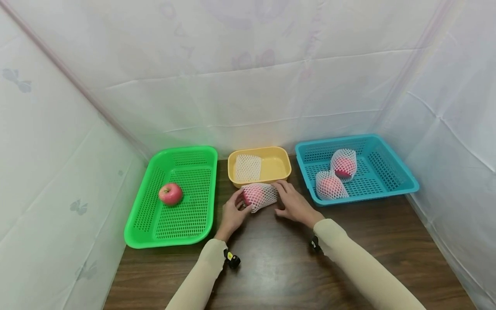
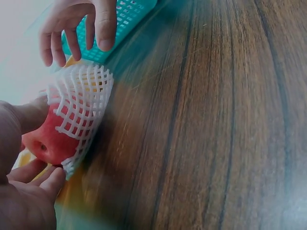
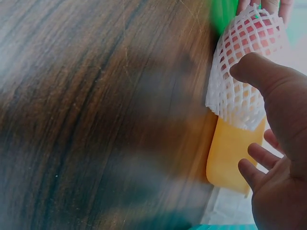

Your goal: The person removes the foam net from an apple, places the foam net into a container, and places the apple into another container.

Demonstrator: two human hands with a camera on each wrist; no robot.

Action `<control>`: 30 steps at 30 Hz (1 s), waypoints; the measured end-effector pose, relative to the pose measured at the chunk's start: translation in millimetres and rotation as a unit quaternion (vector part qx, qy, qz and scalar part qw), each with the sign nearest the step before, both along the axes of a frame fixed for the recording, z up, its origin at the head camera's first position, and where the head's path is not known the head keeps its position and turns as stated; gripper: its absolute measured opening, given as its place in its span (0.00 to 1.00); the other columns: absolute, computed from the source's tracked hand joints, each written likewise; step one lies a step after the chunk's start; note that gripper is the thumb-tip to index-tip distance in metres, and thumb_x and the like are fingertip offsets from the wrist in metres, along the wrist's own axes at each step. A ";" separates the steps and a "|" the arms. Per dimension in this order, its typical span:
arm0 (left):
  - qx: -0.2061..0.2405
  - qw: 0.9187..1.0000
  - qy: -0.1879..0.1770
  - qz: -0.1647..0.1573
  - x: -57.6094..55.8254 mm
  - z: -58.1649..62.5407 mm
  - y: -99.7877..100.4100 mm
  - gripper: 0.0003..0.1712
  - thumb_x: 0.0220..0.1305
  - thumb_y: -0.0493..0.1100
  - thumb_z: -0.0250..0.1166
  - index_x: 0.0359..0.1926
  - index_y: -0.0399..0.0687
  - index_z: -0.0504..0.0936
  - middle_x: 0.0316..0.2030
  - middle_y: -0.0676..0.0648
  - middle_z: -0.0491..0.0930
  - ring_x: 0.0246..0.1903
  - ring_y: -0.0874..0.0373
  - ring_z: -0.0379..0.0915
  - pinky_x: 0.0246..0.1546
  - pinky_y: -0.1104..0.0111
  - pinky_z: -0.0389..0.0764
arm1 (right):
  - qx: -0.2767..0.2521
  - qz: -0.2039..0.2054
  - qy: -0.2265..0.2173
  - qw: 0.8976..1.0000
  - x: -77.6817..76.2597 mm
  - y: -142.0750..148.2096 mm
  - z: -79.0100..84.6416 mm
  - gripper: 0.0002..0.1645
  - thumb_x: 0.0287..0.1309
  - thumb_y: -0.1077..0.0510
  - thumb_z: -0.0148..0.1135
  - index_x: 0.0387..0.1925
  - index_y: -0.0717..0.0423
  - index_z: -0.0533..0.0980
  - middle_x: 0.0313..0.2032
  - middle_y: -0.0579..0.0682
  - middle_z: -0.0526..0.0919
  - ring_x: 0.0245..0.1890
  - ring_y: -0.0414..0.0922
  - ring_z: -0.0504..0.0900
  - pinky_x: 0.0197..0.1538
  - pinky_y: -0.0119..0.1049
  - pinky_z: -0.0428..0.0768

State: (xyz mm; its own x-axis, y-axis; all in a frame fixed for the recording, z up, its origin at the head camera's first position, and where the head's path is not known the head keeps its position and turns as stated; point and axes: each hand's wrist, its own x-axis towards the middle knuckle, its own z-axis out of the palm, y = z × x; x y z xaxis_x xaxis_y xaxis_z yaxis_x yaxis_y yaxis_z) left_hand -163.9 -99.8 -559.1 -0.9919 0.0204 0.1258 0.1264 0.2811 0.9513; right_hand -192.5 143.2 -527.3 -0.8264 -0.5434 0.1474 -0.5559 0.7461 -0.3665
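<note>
A red apple [image 2: 53, 136] lies partly inside a white foam net sleeve [image 2: 81, 96] near the yellow tray. My left hand [image 1: 232, 214] grips the apple at its uncovered end, thumb on one side and fingers on the other. At the sleeve's other end is my right hand [image 1: 296, 204], its fingers spread and loosely bent. In the left wrist view that hand hangs just beyond the net, with a gap between thumb and fingers. The right wrist view shows its thumb overlapping the mesh.
A green basket [image 1: 186, 221] on the left holds one bare apple [image 1: 170, 194]. Behind the hands, the yellow tray [image 1: 274, 167] contains white foam netting [image 1: 248, 168]. On the right, a blue basket [image 1: 370, 183] holds two netted apples [image 1: 330, 186]. Pale curtains [image 1: 248, 94] surround the wooden table [image 1: 267, 267].
</note>
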 end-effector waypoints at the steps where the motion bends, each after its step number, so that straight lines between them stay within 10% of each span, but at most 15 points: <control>1: -0.002 1.000 0.001 -0.004 -0.3 -0.2 0.9 0.41 0.52 0.30 0.73 0.68 0.44 0.68 0.61 0.38 0.73 0.60 0.45 0.71 0.58 0.58 0.73 | -0.001 0.001 0.000 1.000 0.1 0.4 -0.3 0.52 0.48 0.50 0.76 0.70 0.52 0.57 0.66 0.54 0.61 0.62 0.51 0.65 0.62 0.49 0.72; 30: -0.028 1.000 0.004 0.011 -4.9 -3.5 10.3 0.37 0.48 0.25 0.71 0.59 0.46 0.70 0.59 0.40 0.73 0.58 0.47 0.73 0.54 0.56 0.76 | -0.009 0.016 -0.010 1.000 -0.9 -0.3 -4.2 0.51 0.52 0.53 0.74 0.72 0.52 0.56 0.70 0.53 0.60 0.68 0.49 0.63 0.67 0.49 0.66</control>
